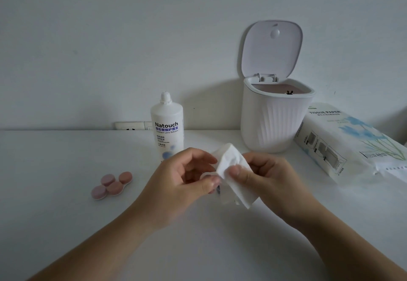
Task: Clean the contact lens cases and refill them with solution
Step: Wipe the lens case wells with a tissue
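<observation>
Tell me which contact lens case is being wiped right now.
The clear case held in the left hand, with the right hand pressing tissue against it. The two pink-capped cases lie untouched on the table.

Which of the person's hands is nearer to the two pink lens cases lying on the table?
Left. The left hand is just right of the pink lens cases, not touching them. The right hand, pinching the tissue, is farther right, beyond the left.

White ribbed mini trash bin [273, 122] with lid raised, stood on white tabletop [66, 214], tissue paper pack [345, 142] just beside it, wall socket [132, 125] behind.
</observation>
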Available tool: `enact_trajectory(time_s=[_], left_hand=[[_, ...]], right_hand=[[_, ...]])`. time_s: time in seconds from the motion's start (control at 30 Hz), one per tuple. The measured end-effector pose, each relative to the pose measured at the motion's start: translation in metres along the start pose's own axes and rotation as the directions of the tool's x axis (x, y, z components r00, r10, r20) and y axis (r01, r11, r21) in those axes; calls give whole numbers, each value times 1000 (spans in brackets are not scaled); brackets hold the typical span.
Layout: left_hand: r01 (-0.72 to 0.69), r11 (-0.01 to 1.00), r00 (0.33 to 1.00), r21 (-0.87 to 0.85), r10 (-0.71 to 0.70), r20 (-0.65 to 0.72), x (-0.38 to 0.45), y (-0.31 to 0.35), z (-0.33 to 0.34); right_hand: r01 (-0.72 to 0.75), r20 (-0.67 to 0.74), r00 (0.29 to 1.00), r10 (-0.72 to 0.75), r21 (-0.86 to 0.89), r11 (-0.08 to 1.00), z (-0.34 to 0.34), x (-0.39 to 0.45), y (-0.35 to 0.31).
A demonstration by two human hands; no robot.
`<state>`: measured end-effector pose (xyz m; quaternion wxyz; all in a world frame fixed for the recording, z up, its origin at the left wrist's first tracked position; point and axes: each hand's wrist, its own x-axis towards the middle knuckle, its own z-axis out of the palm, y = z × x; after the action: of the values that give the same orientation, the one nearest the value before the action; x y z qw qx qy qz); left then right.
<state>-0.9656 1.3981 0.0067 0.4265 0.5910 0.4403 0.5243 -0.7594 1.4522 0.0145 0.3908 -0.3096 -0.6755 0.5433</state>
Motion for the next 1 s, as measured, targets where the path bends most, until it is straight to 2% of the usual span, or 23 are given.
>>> enact_trajectory(time_s=[0.17, 0.3, 0.33, 0.47, 0.57, 0.63, 0.8, 0.9, 1.0], left_hand=[[-18, 998, 1000, 55, 19, -6, 0, 1, -3], [10, 1000, 1000, 10, -10, -2, 0, 0, -2], [4, 999, 1000, 41, -3, -2, -1, -1, -2], [-108, 934, 991, 341, 129, -38, -3, -3, -1], [-162, 893, 981, 420, 194, -32, -2, -3, -2], [-192, 888, 976, 418, 216, -12, -3, -2, -2], [-171, 902, 973, 397, 217, -73, -6, -5, 4], [-174, 915, 976, 363, 209, -60, -8, -8, 10], [-162, 911, 978, 379, 198, -59, -7, -6, 9]], right_hand=[[-61, 75, 994, 76, -180, 982, 2, 1, 6], [-69, 15, 997, 73, -196, 978, -1, 2, 8], [-64, 11, 998, 67, -197, 978, -1, 2, 8], [-66, 34, 997, 75, -200, 977, -2, 2, 9], [-69, 156, 982, 105, -221, 973, 1, 0, 11], [-52, 206, 974, 99, -222, 974, 4, -2, 11], [-25, 98, 994, 43, -184, 983, 2, 1, 8], [-26, 109, 993, 39, -117, 993, 3, 0, 6], [-26, 107, 993, 43, -158, 987, 1, -1, 7]])
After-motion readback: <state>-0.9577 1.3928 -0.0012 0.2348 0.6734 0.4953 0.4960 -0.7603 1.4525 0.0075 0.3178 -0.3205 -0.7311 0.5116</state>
